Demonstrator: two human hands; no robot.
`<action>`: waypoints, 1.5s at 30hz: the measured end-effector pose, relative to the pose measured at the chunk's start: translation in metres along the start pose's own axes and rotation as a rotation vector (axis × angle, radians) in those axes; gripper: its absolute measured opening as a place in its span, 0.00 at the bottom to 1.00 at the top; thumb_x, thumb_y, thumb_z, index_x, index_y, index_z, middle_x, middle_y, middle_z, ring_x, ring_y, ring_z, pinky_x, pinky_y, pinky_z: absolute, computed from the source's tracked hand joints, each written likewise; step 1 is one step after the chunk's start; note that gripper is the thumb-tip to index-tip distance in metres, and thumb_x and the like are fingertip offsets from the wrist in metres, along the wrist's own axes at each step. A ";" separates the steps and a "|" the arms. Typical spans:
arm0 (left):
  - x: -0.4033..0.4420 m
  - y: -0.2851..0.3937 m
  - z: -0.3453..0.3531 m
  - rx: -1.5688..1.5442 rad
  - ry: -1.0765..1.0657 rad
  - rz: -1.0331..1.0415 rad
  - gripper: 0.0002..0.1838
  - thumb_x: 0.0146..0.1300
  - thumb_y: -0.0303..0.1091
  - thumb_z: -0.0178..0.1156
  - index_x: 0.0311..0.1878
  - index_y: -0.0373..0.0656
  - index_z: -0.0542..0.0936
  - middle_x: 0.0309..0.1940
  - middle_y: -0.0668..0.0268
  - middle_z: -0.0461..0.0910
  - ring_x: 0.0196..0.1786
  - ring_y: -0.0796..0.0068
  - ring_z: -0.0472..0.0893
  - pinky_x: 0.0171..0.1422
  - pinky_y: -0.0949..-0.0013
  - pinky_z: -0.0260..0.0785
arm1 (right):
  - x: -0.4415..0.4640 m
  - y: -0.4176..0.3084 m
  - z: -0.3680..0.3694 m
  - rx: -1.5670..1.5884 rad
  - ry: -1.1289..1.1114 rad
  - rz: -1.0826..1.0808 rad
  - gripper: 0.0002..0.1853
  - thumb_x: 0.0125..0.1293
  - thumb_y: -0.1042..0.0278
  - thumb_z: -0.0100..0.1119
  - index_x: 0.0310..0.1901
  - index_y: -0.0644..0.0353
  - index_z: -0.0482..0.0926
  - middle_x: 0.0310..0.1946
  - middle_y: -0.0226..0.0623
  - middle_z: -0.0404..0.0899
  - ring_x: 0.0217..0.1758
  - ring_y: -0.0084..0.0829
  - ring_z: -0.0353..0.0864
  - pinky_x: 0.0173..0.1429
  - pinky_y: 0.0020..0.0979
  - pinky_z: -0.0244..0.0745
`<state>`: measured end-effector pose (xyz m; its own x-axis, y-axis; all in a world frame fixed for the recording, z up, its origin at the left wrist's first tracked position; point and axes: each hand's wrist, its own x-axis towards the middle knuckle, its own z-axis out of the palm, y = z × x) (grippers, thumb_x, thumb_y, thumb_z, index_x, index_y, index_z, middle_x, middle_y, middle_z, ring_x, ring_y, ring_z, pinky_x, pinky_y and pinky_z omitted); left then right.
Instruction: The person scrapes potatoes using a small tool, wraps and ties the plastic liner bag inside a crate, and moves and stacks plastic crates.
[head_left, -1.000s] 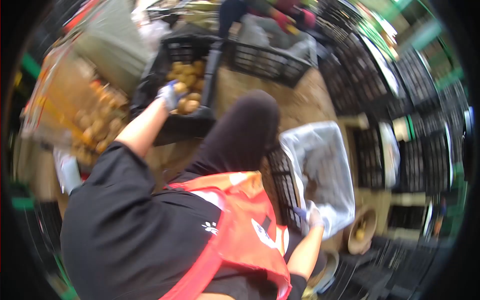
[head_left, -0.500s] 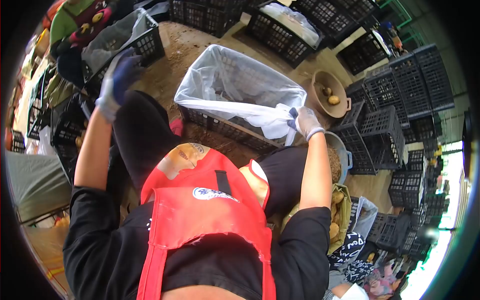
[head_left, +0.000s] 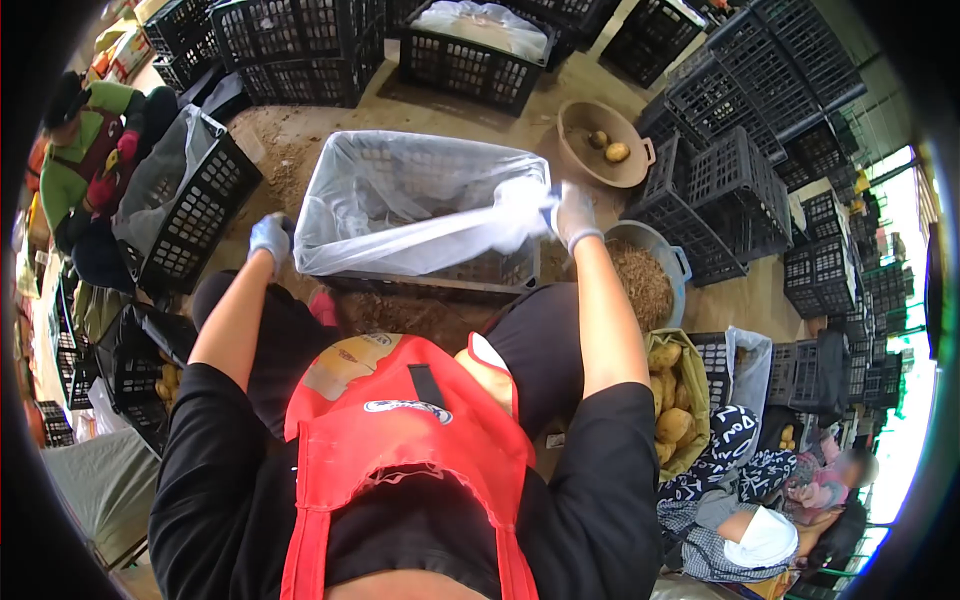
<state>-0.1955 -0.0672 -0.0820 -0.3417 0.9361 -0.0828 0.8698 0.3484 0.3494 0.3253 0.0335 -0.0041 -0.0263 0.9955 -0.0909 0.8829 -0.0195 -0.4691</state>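
Observation:
In the head view a black slatted crate stands in front of my knees, lined with a clear white plastic bag. My right hand, in a white and dark blue glove, grips the bag's edge at the crate's right end. From there a bunched strip of plastic stretches across the near side. My left hand, gloved too, is just beyond the crate's left end, its fingers curled. Whether anything is inside those fingers is hidden. Only faint dark debris shows through the liner.
Right of the crate are a brown tub holding potatoes, a blue-grey tub of brown shavings, and a sack of potatoes. A co-worker sits at the left beside another lined crate. Black crates are stacked behind.
My left hand has come down from its raised position toward the crate's left end. My right hand still holds the plastic. The camera view has shifted, showing more of the co-worker at the left.

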 end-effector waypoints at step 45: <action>0.119 0.086 -0.086 -0.990 -0.333 0.631 0.17 0.64 0.30 0.54 0.54 0.35 0.78 0.52 0.60 0.80 0.53 0.72 0.78 0.60 0.68 0.70 | 0.036 -0.207 0.029 0.885 -0.395 -0.424 0.23 0.76 0.55 0.38 0.66 0.57 0.64 0.36 0.35 0.79 0.25 0.18 0.74 0.31 0.19 0.74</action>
<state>-0.1922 0.0702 0.0183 0.2769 0.9450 0.1738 0.1532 -0.2220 0.9629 0.1280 0.0703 0.0647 -0.5435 0.8390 0.0255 0.1133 0.1034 -0.9882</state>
